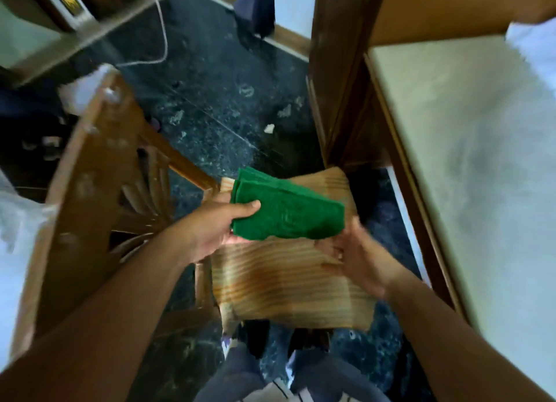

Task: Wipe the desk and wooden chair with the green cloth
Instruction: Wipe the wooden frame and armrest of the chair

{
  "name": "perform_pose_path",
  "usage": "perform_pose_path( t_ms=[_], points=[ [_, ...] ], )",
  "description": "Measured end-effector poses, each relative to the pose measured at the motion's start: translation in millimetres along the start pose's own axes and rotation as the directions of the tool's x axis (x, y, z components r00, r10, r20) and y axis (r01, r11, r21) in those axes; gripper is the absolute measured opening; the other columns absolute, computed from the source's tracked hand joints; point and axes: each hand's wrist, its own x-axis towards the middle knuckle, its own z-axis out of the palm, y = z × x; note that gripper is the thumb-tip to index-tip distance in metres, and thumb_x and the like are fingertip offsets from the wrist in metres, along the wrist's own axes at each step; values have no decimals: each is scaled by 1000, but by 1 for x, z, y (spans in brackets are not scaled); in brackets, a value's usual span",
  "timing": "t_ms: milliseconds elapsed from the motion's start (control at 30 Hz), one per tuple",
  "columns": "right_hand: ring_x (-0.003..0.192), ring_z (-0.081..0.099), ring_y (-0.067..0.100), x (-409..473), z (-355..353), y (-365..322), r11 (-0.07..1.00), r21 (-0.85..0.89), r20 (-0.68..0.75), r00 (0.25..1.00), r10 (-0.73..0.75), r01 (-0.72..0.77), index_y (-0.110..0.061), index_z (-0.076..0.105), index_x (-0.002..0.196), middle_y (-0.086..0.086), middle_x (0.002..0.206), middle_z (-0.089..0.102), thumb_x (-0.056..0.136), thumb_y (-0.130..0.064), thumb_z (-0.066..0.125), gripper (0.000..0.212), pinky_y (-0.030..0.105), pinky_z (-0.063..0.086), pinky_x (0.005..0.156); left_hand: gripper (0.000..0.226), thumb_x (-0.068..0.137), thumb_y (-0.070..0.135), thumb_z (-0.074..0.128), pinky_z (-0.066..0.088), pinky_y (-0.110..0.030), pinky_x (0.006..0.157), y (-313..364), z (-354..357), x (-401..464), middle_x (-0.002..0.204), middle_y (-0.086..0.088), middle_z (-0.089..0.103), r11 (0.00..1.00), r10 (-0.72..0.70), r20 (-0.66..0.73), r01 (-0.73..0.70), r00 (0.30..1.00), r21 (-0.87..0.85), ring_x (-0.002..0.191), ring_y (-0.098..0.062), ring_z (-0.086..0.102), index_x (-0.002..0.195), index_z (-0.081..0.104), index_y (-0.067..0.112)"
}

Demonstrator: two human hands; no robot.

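Green cloth (pixel 285 213), folded thick, hangs just above the far end of the wooden chair (pixel 288 281) seat, its long axis running left to right across the grain. My left hand (pixel 210 230) pinches its left end, thumb on top. My right hand (pixel 355 257) is open, fingers spread, just under the cloth's right end and empty. The desk (pixel 469 149) lies to my right, so the right hand is nearer to it.

Folded cloth (pixel 287 213) above chair seat (pixel 288 281); chair back (pixel 90 191) left, desk (pixel 469 149) right.
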Motion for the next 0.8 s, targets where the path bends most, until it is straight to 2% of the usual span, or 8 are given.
perform_pose_path(
  t_ms=[67,167,300,500,567,667,733,800],
  points=[
    [117,62,23,-5,28,-11,1000,-30,-13,1000,-3,2,-25,65,119,8,129,63,82,-48,69,44,51,40,105,22,95,15,63,59,-40,80,8,-9,-31,111,-2,76,999,36,-74,-34,997,22,99,-19,74,116,66,21],
    [110,65,20,-9,70,-28,996,-58,-4,998,-70,69,-26,74,96,3,116,72,78,-43,68,26,44,44,102,20,96,16,62,59,-39,76,19,-35,-76,109,2,77,992,112,-178,-99,978,83,99,-16,73,112,67,28],
    [107,68,29,-9,133,-39,991,-39,103,987,-120,125,-13,67,114,10,116,72,81,-38,66,41,47,56,89,22,95,15,61,58,-43,80,42,-86,-124,111,-1,76,986,164,-244,-154,956,57,101,-20,72,115,66,24],
    [91,73,19,19,266,-49,971,-22,44,970,-238,239,-15,67,98,4,98,76,91,-24,67,12,35,59,66,45,84,21,64,61,-40,78,75,-207,-165,120,-6,73,966,246,-237,-259,940,-24,109,-23,70,128,63,17],
    [87,74,19,29,304,-34,968,-126,-20,975,-223,219,-18,65,98,5,99,75,89,-20,70,10,36,60,64,46,83,19,64,61,-39,75,69,-253,-167,122,-8,72,976,209,-200,-216,957,-16,109,-24,71,129,62,16],
    [99,68,20,40,348,3,757,-647,-147,961,-235,86,-20,51,131,3,114,68,90,-25,69,45,42,57,84,49,81,10,64,62,-42,76,32,-304,-160,122,-17,71,1000,0,-155,-4,988,-23,107,-31,71,130,61,10],
    [122,55,21,42,370,22,642,-761,-132,947,-294,94,-17,31,149,4,134,56,95,-31,58,62,42,47,99,48,81,9,64,62,-41,77,7,-317,-155,119,-18,72,991,-131,-112,128,985,-32,104,-31,72,129,63,8],
    [137,40,25,41,391,30,610,-774,-103,915,-389,172,-17,29,150,9,148,43,96,-49,46,65,45,38,108,47,83,16,65,62,-39,75,-3,-327,-145,117,-17,73,982,-190,-85,190,978,-4,101,-29,73,129,62,8]
  ],
)
